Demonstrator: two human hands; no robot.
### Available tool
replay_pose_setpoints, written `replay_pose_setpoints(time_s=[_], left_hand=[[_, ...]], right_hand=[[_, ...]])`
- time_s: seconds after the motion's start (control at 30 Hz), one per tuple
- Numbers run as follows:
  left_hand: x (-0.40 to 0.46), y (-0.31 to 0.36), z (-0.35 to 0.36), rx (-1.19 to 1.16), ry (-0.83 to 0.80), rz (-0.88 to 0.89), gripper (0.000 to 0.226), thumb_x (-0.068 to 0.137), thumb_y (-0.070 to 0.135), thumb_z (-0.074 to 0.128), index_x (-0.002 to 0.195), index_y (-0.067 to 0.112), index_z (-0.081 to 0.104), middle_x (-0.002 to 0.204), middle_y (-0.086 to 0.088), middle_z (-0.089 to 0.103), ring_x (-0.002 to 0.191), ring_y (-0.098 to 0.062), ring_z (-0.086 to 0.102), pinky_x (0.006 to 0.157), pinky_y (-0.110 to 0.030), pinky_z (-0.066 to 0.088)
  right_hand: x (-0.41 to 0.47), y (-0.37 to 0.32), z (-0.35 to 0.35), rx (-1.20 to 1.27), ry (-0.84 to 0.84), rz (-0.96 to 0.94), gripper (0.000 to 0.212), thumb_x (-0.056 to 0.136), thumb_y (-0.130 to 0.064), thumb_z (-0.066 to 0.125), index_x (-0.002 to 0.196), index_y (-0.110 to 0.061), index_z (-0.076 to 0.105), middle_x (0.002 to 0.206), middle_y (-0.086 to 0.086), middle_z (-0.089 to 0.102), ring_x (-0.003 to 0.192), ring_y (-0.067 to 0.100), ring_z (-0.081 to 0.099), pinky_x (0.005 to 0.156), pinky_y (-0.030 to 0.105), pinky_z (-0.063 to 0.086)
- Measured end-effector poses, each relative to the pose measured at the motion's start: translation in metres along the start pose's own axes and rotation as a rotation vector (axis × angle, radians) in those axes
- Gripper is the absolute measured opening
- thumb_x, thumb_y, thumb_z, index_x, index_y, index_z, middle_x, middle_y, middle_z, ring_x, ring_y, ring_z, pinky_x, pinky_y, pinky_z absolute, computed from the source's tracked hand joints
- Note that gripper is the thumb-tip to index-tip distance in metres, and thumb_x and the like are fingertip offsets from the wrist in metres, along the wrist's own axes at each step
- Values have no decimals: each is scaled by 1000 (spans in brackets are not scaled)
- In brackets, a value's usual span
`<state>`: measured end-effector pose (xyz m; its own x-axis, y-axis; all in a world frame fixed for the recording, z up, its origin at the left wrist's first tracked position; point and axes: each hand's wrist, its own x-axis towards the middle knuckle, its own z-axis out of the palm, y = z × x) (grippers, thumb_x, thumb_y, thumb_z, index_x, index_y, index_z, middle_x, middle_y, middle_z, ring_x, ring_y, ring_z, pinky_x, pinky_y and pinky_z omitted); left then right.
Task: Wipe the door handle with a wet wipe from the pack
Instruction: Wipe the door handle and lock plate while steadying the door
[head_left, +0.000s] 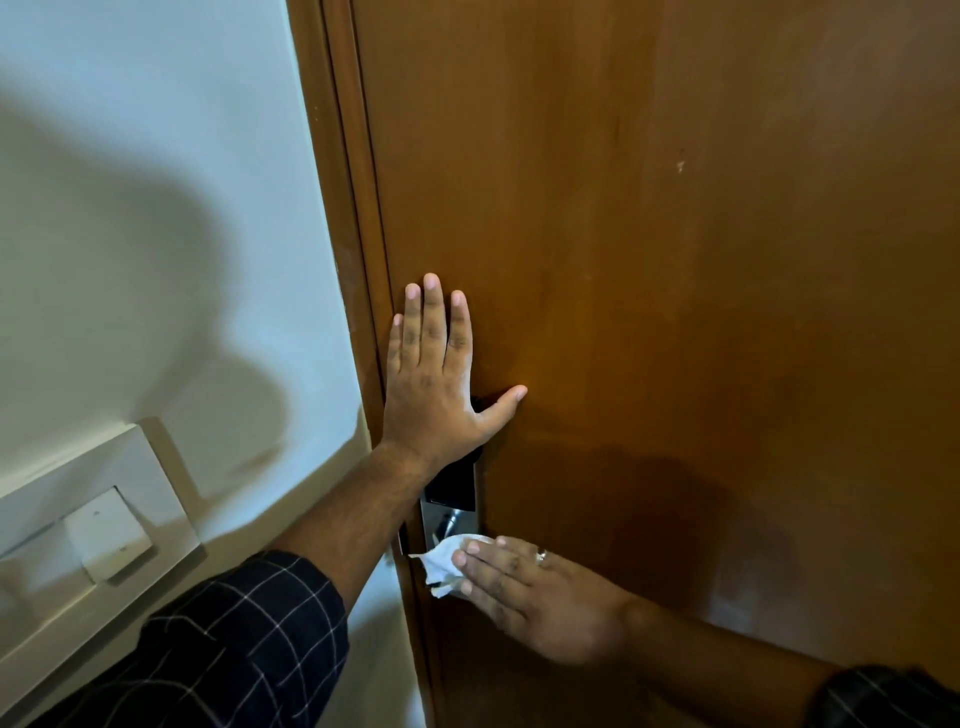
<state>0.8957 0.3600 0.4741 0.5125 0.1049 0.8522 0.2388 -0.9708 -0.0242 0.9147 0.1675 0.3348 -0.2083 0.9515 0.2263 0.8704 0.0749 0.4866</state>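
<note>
Nearest the camera, two forearms in dark checked sleeves (218, 644) are reaching forward from the bottom edge toward a brown wooden door (675, 260). On the right, the right hand (540, 597) is lying low against the door with its fingers (483, 564) extended and close together, pressing a crumpled white wet wipe (441, 564) against the lock area; a ring is showing on one finger. The wipe is protruding to the left of the fingertips, touching the lower part of the metal lock plate (434, 519) — the door handle (451, 522) is only partly showing there as a glint of metal just above the wipe, the rest being hidden by the wipe and the left forearm. Farther up, the left hand (434, 384) is resting flat on the door near its left edge, fully spread with the thumb pointing right, holding nothing, and covering the top of the dark upper part of the lock. To the left, a white wall (156, 208) is carrying shadows and a white switch panel (104, 535) at the near left.
</note>
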Motion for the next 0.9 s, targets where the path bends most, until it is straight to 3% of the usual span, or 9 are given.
replay_pose_setpoints(time_s=[0.13,0.2,0.37,0.43,0.53,0.6,0.63,0.7,0.9], left_hand=[[0,0,0,5,4,3,107,82,81,38,158,13,6,167,-18,7,155,-32,0,126,-49,6],[0,-1,-1,0,6,6,106,83,80,39,158,12,6,167,-18,7,155,-32,0,126,-49,6],[0,-3,-1,-7,7,21,106,83,79,39,158,12,5,167,-19,7,155,-33,1,125,-48,6],[0,-3,0,-9,15,25,106,83,80,39,157,11,8,167,-20,8,155,-34,2,126,-48,5],[1,-4,2,-13,18,21,107,82,80,41,158,10,11,167,-19,9,155,-34,2,126,-47,3],[1,-4,3,-16,25,21,107,82,80,41,158,11,10,167,-19,9,155,-34,2,125,-46,1],[1,-4,4,-20,30,22,107,82,80,41,158,12,10,167,-18,9,155,-34,3,125,-46,2],[1,-4,5,-31,39,24,106,82,80,41,158,12,10,167,-18,10,155,-33,4,125,-47,4],[-2,-6,4,-40,20,28,105,83,79,39,158,14,7,167,-18,9,155,-34,4,125,-48,6]], right_hand=[[44,-5,-10,-19,-79,64,56,98,-17,12,151,-1,21,160,19,15,148,34,12,118,42,17],[68,-11,-10,23,-161,105,53,102,-17,16,151,3,13,161,20,4,149,34,1,121,43,10],[99,-20,-8,33,-198,352,53,105,-17,25,148,11,11,160,25,7,148,37,7,120,45,18],[85,-21,-12,131,-134,336,51,104,-13,25,148,11,14,160,26,8,148,36,5,122,40,4],[39,-18,-22,257,-28,220,54,102,-16,33,151,0,18,161,17,15,148,23,4,108,15,-23],[8,-10,-27,208,8,196,54,97,-21,51,146,-2,38,155,12,35,143,15,20,115,17,-11],[-4,-6,-27,185,22,195,51,91,-21,62,137,-1,52,147,10,48,139,18,37,119,24,10],[-17,-3,-22,199,67,185,39,85,-15,71,121,1,66,135,10,60,125,26,57,104,35,46],[-22,-9,-13,79,127,273,26,88,-15,60,105,-3,75,125,12,68,114,27,65,90,32,53]])
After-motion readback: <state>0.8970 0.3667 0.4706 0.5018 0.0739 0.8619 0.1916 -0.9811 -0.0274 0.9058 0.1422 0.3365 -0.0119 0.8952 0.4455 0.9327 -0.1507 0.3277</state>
